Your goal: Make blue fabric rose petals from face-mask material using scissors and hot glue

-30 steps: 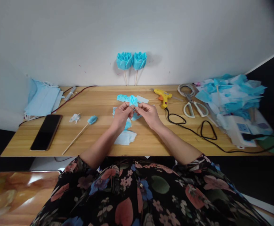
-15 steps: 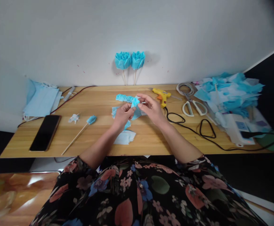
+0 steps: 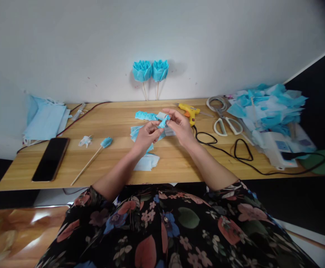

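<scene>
Between my two hands is a small folded piece of blue mask fabric (image 3: pixel 164 122). My left hand (image 3: pixel 149 134) pinches its lower left side with thumb and fingers. On its right side, my right hand (image 3: pixel 180 126) grips it too, the fingertips partly hiding it. Just behind lies a row of folded blue pieces (image 3: pixel 145 115) on the table. More blue pieces (image 3: pixel 136 132) lie under and beside my left hand, and a pale stack of cut fabric (image 3: pixel 147 162) sits nearer to me.
A yellow glue gun (image 3: pixel 189 111), white-handled scissors (image 3: pixel 227 125) and a black cord (image 3: pixel 236 158) lie at right, before a pile of blue scraps (image 3: pixel 271 108). At left are a phone (image 3: pixel 50 159), masks (image 3: pixel 45 120) and a stick with a blue bud (image 3: pixel 106 142). Two blue fabric flowers (image 3: pixel 150 70) lean on the wall.
The folded blue piece has turned and shifted slightly right between my fingers, its upper end now nearer my right fingertips. The whole view has shifted a little.
</scene>
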Demonstrator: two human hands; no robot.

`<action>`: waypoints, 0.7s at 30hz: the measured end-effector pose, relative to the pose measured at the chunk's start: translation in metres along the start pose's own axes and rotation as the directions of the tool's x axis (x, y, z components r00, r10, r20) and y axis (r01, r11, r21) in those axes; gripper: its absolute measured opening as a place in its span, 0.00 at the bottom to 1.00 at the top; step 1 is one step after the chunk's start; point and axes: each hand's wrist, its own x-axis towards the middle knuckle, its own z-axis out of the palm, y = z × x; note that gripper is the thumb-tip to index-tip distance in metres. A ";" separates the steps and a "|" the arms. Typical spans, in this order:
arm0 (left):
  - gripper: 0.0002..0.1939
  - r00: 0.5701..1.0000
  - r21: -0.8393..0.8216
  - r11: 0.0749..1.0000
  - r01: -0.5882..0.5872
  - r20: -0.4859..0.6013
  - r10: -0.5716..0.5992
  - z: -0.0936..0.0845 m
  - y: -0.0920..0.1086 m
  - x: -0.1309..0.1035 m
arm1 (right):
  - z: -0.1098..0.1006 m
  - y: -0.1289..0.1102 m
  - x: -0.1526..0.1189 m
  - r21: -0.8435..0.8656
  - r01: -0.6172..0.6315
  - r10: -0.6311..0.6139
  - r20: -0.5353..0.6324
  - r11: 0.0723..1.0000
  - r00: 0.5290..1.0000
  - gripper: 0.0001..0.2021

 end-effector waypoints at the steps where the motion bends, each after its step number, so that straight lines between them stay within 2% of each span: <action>1: 0.15 1.000 -0.004 1.000 -0.002 0.002 0.002 0.000 0.000 0.000 | 0.000 0.000 0.000 0.012 -0.005 0.005 -0.007 1.000 1.000 0.18; 10: 0.12 1.000 0.004 1.000 0.013 -0.001 -0.013 0.001 0.003 -0.002 | 0.003 0.002 -0.002 0.000 0.006 -0.006 0.007 1.000 1.000 0.18; 21: 0.14 0.999 0.045 0.999 -0.014 -0.040 0.016 0.000 0.004 -0.003 | 0.005 -0.002 -0.005 -0.018 0.002 0.000 0.070 1.000 0.998 0.17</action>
